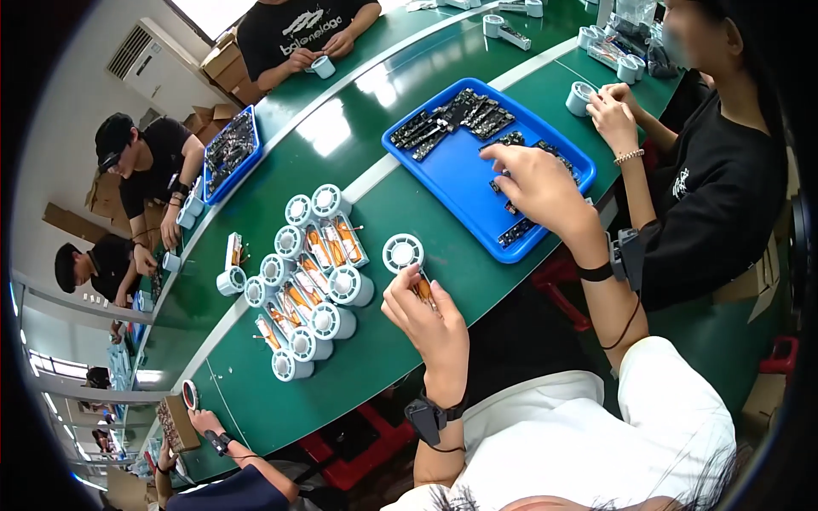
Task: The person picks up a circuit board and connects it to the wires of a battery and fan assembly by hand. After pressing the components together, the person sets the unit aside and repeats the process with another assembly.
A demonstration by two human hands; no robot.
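My left hand (432,328) is closed around the handle of a light-blue handheld fan (403,253). The fan's round grille faces up, and orange parts show in its opened handle between my fingers. Over the right half of a blue tray (456,183) hovers my right hand (545,189), its index finger stretched out and its thumb apart from it. Small black circuit boards (487,119) lie in the tray, several of them beneath this hand, which partly hides them. I see nothing between its fingers.
Left of my left hand stands a cluster of light-blue fans (328,320) with orange and white parts in opened handles. Another fan (231,281) lies farther left. A second blue tray (232,157) of boards sits across the table. Co-workers sit around, one close at my right (707,170).
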